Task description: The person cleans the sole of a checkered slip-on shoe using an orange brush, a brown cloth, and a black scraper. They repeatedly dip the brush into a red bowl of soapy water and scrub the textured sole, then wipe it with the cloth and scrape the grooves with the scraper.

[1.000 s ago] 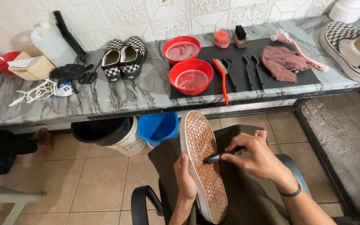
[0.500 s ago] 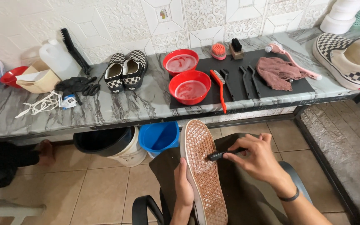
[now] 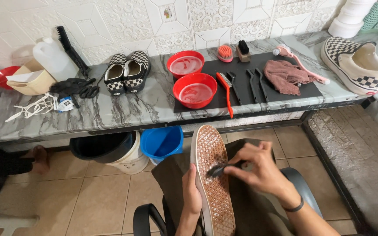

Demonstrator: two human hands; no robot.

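I'm scrubbing the shoe sole, left hand fingers clamped on its edge, right hand fingers pinching the brush.

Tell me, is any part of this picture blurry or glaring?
In the head view, the right hand and its small dark brush are motion-smeared against the sole of the shoe; the counter and the red bowls look sharp, with soft glare on their water.

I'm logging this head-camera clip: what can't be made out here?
- Small black brush in the right hand: motion-blurred.
- Upturned brown-soled shoe, steadied by the left hand: heel cut by the bottom edge.
- Black bucket: partly hidden under the marble-pattern counter.
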